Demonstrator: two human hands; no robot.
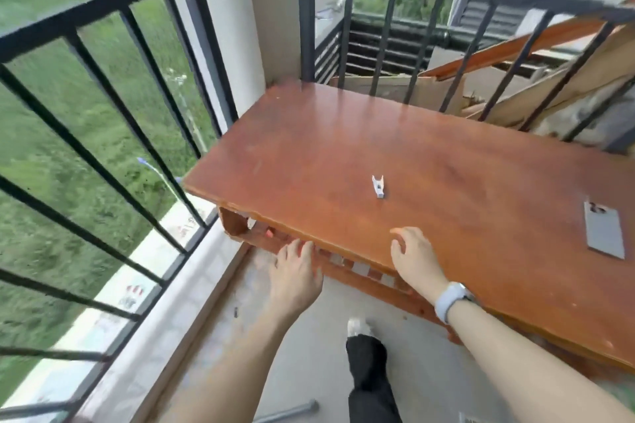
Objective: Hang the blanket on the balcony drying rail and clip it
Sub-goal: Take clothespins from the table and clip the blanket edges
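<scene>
Both hands reach toward the near edge of the wooden worktop (429, 161): the left hand (297, 273) is just below the edge with its fingers stretched toward the slatted shelf beneath, holding nothing, and the right hand (417, 259) rests over the edge with fingers loosely curved, also holding nothing, a pale watch (450, 299) on its wrist

Going from big to small: the black balcony railing (103, 7) runs along the left side and across the back, with green ground far below; the worktop fills the corner inside it; cardboard and boards (515, 79) are stacked beyond the back bars; a grey phone (604, 230) lies face down near the right side of the worktop; a single white clip (378, 186) lies near its middle, apart from both hands

No blanket shows anywhere, so I cannot tell where it is. By my reading the task has barely begun: nothing hangs on the rail, the clip is untouched, and fetching the blanket, draping it and clipping it all remain
</scene>
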